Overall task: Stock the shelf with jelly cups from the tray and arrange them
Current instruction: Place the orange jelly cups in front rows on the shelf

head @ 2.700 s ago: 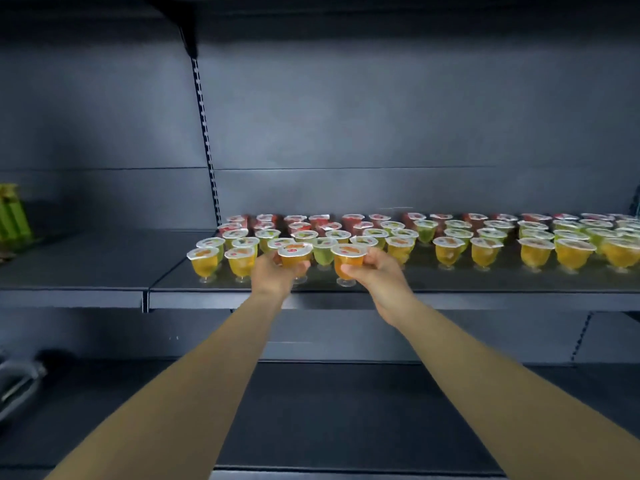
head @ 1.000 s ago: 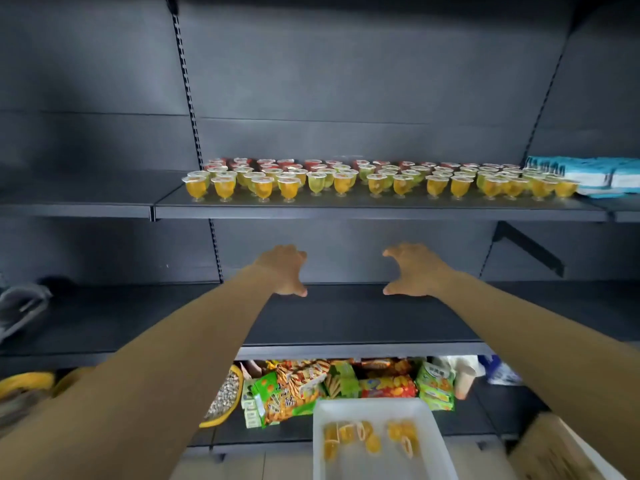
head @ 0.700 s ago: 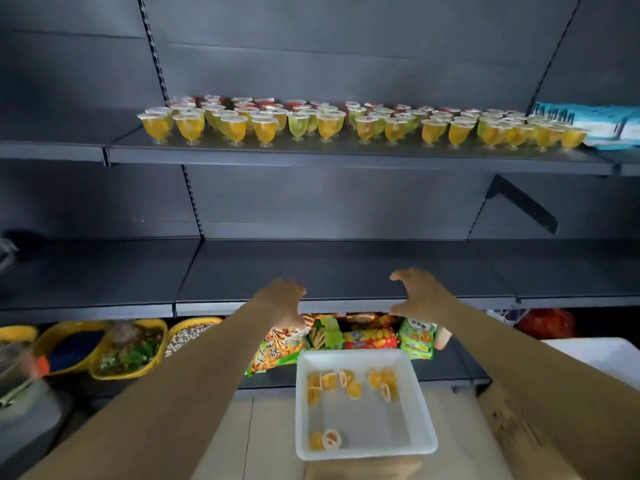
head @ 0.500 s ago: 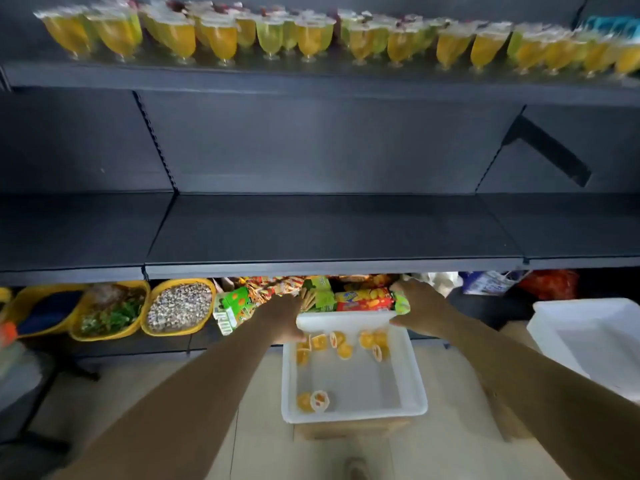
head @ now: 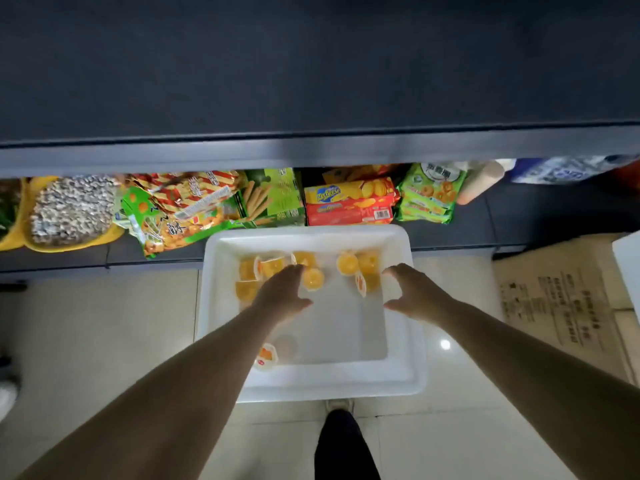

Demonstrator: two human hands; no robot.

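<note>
Both hands are hovering over a white tray point(head: 401, 358) on the tiled floor, holding nothing. The left hand point(head: 282, 299) is spreading relaxed fingers point(head: 294, 271) above the orange jelly cups point(head: 313, 279); contact is unclear. The right hand point(head: 414, 296) is curving loosely open at 3 o'clock. About nine cups are clustering at 12 o'clock, one lone cup point(head: 266, 356) at 7 o'clock.

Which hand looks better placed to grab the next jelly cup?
Probably the left hand: its fingertips hover over the orange jelly cups clustered at the white plastic tray's far end. The right hand is above the tray's right wall.
</note>
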